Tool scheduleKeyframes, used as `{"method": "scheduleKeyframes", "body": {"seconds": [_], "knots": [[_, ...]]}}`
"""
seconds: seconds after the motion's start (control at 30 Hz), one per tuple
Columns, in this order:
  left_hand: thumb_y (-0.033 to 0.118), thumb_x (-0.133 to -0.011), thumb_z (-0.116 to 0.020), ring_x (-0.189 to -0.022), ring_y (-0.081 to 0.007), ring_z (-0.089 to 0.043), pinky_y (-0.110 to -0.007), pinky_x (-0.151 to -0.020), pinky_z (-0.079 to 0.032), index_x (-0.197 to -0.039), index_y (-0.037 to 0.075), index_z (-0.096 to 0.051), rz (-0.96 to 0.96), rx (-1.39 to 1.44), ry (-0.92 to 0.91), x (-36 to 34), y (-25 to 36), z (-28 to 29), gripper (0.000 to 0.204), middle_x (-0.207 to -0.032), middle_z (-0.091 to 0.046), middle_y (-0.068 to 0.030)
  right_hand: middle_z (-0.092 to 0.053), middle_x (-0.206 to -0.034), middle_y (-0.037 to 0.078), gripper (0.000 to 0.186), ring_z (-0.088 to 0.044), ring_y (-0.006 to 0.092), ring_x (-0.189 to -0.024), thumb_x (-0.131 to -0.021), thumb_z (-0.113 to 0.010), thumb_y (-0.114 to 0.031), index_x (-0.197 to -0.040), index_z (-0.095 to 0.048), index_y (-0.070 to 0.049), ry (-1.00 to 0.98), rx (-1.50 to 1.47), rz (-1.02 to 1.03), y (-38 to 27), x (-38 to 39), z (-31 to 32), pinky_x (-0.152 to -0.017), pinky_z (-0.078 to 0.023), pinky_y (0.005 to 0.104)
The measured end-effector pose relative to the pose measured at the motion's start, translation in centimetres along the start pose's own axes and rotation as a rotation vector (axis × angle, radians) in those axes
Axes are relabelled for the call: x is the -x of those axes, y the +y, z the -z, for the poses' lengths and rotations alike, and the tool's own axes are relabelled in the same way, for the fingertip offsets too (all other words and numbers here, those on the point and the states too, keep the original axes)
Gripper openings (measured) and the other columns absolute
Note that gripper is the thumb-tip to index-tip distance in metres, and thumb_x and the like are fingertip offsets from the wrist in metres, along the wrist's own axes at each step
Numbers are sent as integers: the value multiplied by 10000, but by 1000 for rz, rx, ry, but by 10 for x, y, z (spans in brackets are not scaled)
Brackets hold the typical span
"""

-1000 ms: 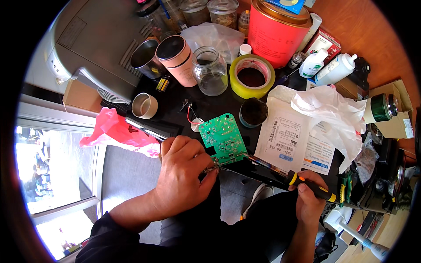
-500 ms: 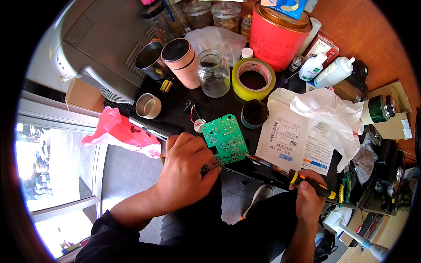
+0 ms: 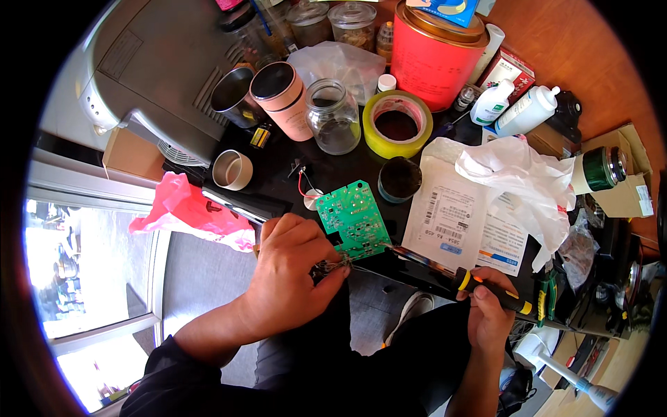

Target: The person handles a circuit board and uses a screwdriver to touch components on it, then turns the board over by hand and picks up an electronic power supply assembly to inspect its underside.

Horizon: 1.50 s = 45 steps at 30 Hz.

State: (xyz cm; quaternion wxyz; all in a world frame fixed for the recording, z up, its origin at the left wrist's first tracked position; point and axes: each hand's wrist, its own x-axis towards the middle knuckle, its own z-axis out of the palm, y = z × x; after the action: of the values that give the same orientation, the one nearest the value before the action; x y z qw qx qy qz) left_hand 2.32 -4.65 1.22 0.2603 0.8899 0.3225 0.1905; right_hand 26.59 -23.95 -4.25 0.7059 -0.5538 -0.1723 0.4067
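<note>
A green circuit board (image 3: 354,219) with many small solder points lies tilted by the table's front edge. My left hand (image 3: 295,267) is closed at its lower left corner. Between thumb and fingers there, along the board's edge, shows a small silvery, tangled-looking part (image 3: 332,265) that I cannot make out. My right hand (image 3: 490,306) grips the black and yellow handle of a soldering iron (image 3: 461,279). Its thin tip points left and reaches the board's lower right corner. Just beyond the board is a white round piece (image 3: 314,199) with red wire.
Behind stand a small dark cup (image 3: 400,180), a yellow tape roll (image 3: 375,141), a glass jar (image 3: 335,128), a pink tumbler (image 3: 292,118) and a beige cup (image 3: 233,169). Right of the board lie a printed packet (image 3: 445,201) and a crumpled white bag (image 3: 514,170). A red bag (image 3: 180,208) hangs left.
The whole view has shifted slightly, so the things on the table appear a little further left and up. Both hands keep their grip, and the iron's tip stays at the board's lower right corner.
</note>
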Motion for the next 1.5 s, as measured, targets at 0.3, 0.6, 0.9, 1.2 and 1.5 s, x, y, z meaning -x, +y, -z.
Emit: {"method": "scheduleKeyframes", "body": {"seconds": [0.3, 0.6, 0.9, 1.2, 1.5], "knots": [[92, -675, -804, -876, -274, -555, -410, -812, -386, -718, 96, -645, 6, 7, -18, -1, 0, 2, 165, -796, -571, -48, -698, -1035, 166, 278, -695, 236, -785, -839, -729, -40, -1092, -690, 66, -5, -28, 9, 1, 1, 0, -748, -595, 325], [93, -678, -803, -862, -272, -550, -404, -784, -395, -726, 94, -651, 22, 0, -21, 4, -2, 6, 159, -789, -566, -50, -693, -1027, 161, 273, -690, 226, -789, -838, -731, -45, -1083, -690, 68, -30, -2, 17, -2, 0, -3, -749, -598, 321], [90, -709, -828, -846, -273, -548, -399, -770, -405, -757, 72, -674, 113, 106, -32, 7, -4, 16, 162, -793, -581, -68, -691, -1023, 164, 272, -688, 235, -789, -835, -731, -43, -1080, -692, 68, -5, -12, -1, -1, 1, -1, -741, -593, 326], [49, -781, -832, -806, -188, -567, -319, -698, -443, -852, 14, -716, 247, 396, 13, 6, 5, 32, 140, -842, -636, -64, -696, -971, 162, 261, -676, 234, -760, -834, -711, -21, -1078, -693, 70, 19, -38, -25, -3, 1, -4, -740, -575, 325], [46, -847, -770, -836, -164, -607, -303, -729, -464, -942, -17, -722, 96, 461, 53, -33, 27, 57, 123, -907, -644, -82, -703, -939, 148, 216, -675, 207, -764, -877, -672, -2, -1080, -697, 67, -34, -39, -27, -5, -1, -4, -752, -566, 311]]}}
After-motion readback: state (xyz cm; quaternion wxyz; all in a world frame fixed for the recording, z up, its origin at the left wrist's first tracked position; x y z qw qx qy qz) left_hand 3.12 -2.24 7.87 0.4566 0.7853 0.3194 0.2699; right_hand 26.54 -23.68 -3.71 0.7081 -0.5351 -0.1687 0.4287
